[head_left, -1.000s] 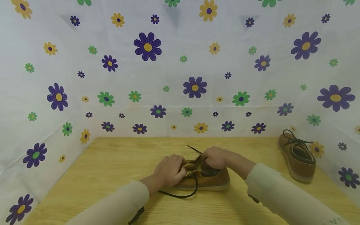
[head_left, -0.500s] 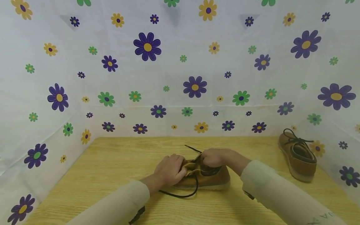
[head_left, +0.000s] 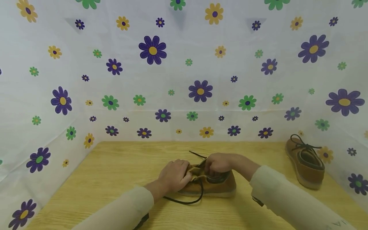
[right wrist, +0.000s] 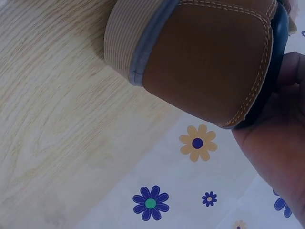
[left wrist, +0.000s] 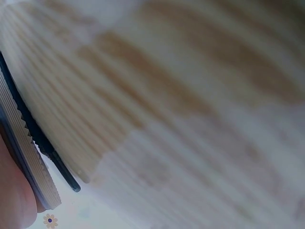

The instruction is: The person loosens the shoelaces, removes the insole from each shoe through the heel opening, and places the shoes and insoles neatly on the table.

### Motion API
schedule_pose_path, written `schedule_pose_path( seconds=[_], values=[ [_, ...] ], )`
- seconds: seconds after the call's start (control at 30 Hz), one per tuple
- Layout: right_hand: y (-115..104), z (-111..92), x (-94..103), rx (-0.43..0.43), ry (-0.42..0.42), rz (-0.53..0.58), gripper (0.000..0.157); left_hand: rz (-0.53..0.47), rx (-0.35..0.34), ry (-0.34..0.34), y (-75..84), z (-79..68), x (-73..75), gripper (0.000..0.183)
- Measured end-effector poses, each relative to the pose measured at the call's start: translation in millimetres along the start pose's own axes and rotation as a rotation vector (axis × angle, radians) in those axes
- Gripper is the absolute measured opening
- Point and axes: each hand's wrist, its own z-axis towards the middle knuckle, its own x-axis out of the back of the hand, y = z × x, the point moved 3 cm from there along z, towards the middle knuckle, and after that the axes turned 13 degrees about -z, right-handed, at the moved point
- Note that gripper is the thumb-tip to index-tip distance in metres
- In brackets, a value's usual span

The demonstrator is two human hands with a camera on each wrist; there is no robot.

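A brown leather shoe [head_left: 221, 188] stands on the table in the head view, toe to the left. Over its front lies my left hand [head_left: 173, 175], gripping the upper beside the tongue [head_left: 196, 171], its thumb on the near side. My right hand [head_left: 218, 164] reaches into the shoe's opening with curled fingers and holds the far flap; its fingertips are hidden. A loose black shoelace [head_left: 187, 203] loops in front, and its other end sticks out behind. The right wrist view shows the shoe's heel [right wrist: 209, 62] beside the hand.
A second brown shoe [head_left: 309, 172] with its lace tied in a bow stands at the table's right side. The wood-grain table [head_left: 129, 159] meets a white cloth with printed flowers [head_left: 172, 73] at the back and both sides.
Both hands stay on the shoe. My right hand shifts only slightly in its opening, and the lace end behind has swung a little left. The whole head view has tipped slightly.
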Motion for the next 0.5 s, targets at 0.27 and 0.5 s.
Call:
schedule_pose_path(
  seconds=[0.27,0.5],
  values=[
    [3.8,-5.1,0.2,-0.018,-0.006,0.165,0.042,0.0,-0.008,0.005,-2.0,0.2,-1.8,0.031],
    [8.0,-8.0,-1.1,-0.006,-0.01,0.226,0.04,-0.006,-0.003,0.0,-1.6,0.7,-2.7,0.037]
  ],
)
